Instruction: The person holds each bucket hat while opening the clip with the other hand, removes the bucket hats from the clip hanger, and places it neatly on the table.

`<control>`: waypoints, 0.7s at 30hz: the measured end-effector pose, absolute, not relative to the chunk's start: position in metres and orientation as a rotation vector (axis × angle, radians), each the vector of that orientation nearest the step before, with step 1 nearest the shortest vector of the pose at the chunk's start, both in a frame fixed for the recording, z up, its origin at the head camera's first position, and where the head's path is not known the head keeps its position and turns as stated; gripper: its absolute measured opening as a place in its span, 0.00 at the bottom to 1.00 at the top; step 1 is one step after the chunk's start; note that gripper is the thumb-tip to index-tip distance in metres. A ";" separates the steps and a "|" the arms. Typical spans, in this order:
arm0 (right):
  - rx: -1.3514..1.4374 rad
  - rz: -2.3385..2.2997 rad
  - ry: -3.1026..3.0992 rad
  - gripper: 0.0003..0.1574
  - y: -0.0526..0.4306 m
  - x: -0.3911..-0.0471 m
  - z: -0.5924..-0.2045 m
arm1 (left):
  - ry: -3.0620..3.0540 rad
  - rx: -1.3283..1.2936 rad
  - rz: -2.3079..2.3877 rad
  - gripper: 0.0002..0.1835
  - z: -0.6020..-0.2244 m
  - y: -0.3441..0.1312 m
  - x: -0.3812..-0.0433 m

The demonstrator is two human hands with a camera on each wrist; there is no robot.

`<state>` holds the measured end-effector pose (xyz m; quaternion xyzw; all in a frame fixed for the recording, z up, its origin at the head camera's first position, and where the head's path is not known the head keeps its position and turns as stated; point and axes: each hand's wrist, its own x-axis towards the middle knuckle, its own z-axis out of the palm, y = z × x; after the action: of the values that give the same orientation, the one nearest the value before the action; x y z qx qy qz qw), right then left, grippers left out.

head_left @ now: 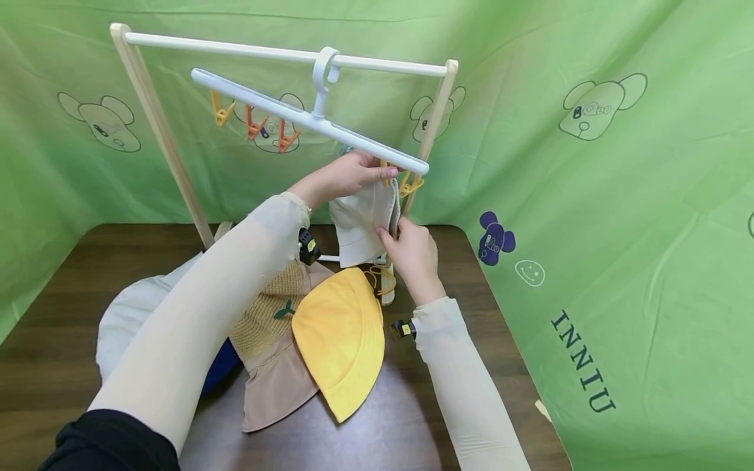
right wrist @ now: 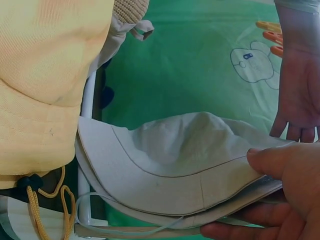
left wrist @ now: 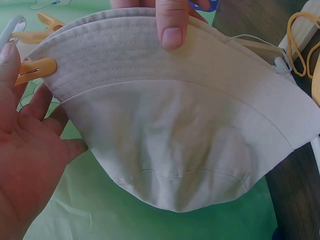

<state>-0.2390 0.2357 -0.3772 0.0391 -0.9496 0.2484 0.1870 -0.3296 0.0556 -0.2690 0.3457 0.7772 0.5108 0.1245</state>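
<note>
A pale bucket hat (head_left: pixel 356 226) hangs sideways under the right end of the white hanger (head_left: pixel 265 103). My left hand (head_left: pixel 347 176) is at the top of the hat, thumb and fingers pinching a yellow clip (left wrist: pixel 41 69) that bites the corner of the brim in the left wrist view. Lower down, my right hand (head_left: pixel 413 258) grips the brim, with the thumb on one face and the fingers behind it. Another yellow clip (head_left: pixel 410 185) dangles at the hanger's right tip. Part of the hat's upper edge is hidden behind my left hand.
The hanger hooks over the white bar (head_left: pixel 235 48) of a wooden-legged rack. One yellow clip (head_left: pixel 222 111) and two orange clips hang at its left. On the table (head_left: pixel 471 392) lie a yellow hat (head_left: pixel 341 333), a brown hat (head_left: pixel 277 392) and a pale blue one (head_left: pixel 129 314).
</note>
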 end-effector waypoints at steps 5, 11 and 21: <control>0.130 0.647 -2.678 0.22 0.236 -0.239 -0.378 | 2.300 1.006 1.469 0.21 -0.270 0.055 -0.329; 0.151 0.626 -2.660 0.19 0.236 -0.240 -0.377 | 2.299 1.016 1.493 0.19 -0.269 0.054 -0.329; 0.178 0.619 -2.642 0.18 0.236 -0.243 -0.378 | 2.324 1.004 1.491 0.19 -0.268 0.053 -0.328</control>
<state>-0.2427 0.2358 -0.3779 0.0639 -0.9500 0.2225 0.2097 -0.3284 0.0534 -0.2679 0.3401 0.7869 0.5048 0.1014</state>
